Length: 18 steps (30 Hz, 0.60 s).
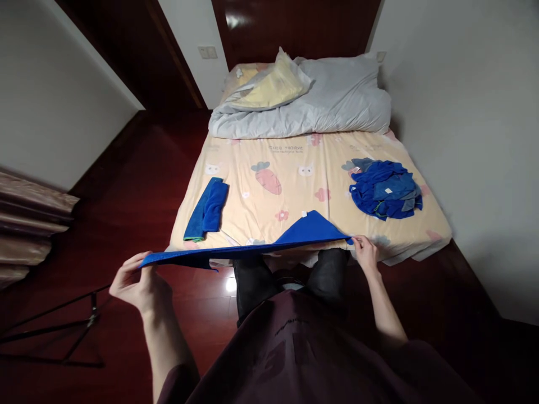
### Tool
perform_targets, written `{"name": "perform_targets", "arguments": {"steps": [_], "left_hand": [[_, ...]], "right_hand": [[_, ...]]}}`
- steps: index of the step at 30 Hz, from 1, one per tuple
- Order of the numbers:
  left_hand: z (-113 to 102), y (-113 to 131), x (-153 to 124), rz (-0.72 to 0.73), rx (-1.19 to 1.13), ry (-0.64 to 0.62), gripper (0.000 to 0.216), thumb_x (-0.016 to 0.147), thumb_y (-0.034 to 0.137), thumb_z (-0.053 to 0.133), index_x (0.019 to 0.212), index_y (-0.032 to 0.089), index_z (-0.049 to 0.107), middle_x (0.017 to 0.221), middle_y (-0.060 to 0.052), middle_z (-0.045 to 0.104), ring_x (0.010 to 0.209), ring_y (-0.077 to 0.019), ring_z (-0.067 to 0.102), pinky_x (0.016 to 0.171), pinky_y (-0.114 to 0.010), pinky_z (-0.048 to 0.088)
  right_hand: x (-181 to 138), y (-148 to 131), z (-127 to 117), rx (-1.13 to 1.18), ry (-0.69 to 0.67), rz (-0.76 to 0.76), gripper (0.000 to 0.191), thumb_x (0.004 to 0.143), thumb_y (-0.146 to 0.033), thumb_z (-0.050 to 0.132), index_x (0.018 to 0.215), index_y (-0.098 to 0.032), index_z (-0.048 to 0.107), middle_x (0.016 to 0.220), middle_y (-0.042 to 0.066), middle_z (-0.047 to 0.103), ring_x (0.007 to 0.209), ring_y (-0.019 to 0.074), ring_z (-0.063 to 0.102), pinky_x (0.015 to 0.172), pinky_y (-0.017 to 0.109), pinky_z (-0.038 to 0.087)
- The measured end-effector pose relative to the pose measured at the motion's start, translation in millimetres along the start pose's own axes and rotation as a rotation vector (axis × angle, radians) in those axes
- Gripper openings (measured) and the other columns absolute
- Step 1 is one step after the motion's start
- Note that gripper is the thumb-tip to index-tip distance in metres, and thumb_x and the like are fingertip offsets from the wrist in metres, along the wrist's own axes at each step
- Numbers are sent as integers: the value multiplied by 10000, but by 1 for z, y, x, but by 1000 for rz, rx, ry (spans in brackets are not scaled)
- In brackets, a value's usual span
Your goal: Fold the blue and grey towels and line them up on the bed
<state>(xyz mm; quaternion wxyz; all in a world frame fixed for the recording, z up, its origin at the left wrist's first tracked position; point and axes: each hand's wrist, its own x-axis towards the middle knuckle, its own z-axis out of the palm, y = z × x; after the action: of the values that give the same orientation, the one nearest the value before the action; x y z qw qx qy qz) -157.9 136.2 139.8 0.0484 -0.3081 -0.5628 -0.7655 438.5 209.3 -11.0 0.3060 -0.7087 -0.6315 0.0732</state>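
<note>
A blue towel (309, 227) is stretched between my two hands along the near edge of the bed. My left hand (141, 280) pinches one end, out past the bed's left corner. At the other end, my right hand (364, 251) grips a corner between thumb and fingers. Part of the towel, with a small white tag, lies on the sheet. Two folded blue towels (214, 207) rest side by side on the bed's left. On the right sits a crumpled heap of blue cloths (385, 188) with white tags.
The bed (252, 151) has a patterned yellow sheet. A grey quilt (337, 95) and a pale yellow pillow or cloth (278, 84) lie at its head. Tripod legs (63, 331) stand on the floor at left, near a curtain (29, 224). A wall (471, 123) borders the right side.
</note>
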Motion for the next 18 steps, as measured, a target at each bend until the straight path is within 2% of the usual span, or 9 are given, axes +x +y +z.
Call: {"name": "perform_targets", "arguments": {"steps": [3, 6, 8, 12, 15, 18], "left_hand": [[-4, 3, 7, -32, 26, -33, 286, 563, 317, 848, 665, 141, 648, 734, -27, 698, 671, -165, 631, 609, -289, 484], [-8, 10, 9, -117, 52, -107, 309, 569, 339, 859, 662, 142, 639, 728, -25, 713, 537, -114, 558, 465, -228, 382], [-12, 13, 10, -158, 49, -185, 353, 562, 353, 863, 635, 156, 580, 706, -10, 706, 451, -81, 489, 406, -214, 339], [-22, 13, 12, -228, 84, -271, 425, 552, 318, 865, 684, 181, 485, 706, 10, 717, 405, -62, 469, 389, -213, 398], [-29, 10, 11, -273, 127, -303, 416, 568, 322, 878, 793, 171, 564, 716, 8, 719, 421, -72, 492, 400, -215, 424], [-33, 9, 9, -280, 167, -357, 410, 661, 393, 872, 902, 117, 688, 632, -1, 671, 445, -111, 534, 436, -256, 479]], "right_hand": [[18, 2, -29, -8, 34, -28, 526, 1041, -600, 435, 1041, -163, 729, 868, 132, 780, 743, 243, 731, 753, 330, 555], [28, -2, -50, 64, 70, -50, 511, 1038, -593, 450, 1054, -157, 717, 784, 107, 756, 671, 222, 722, 730, 325, 581], [33, -6, -61, 107, 79, -83, 469, 1026, -565, 492, 1067, -159, 723, 867, 115, 766, 662, 205, 718, 706, 324, 601], [35, -9, -79, 123, -4, -227, 352, 1017, -430, 520, 1119, -181, 747, 1071, 127, 763, 833, 220, 742, 751, 344, 629], [31, -8, -84, 78, -18, -278, 323, 1008, -377, 498, 1023, -193, 764, 1037, 127, 755, 946, 250, 739, 857, 384, 619], [27, -6, -87, 74, 3, -199, 343, 1013, -409, 484, 996, -185, 743, 985, 129, 750, 781, 230, 735, 803, 381, 612]]}}
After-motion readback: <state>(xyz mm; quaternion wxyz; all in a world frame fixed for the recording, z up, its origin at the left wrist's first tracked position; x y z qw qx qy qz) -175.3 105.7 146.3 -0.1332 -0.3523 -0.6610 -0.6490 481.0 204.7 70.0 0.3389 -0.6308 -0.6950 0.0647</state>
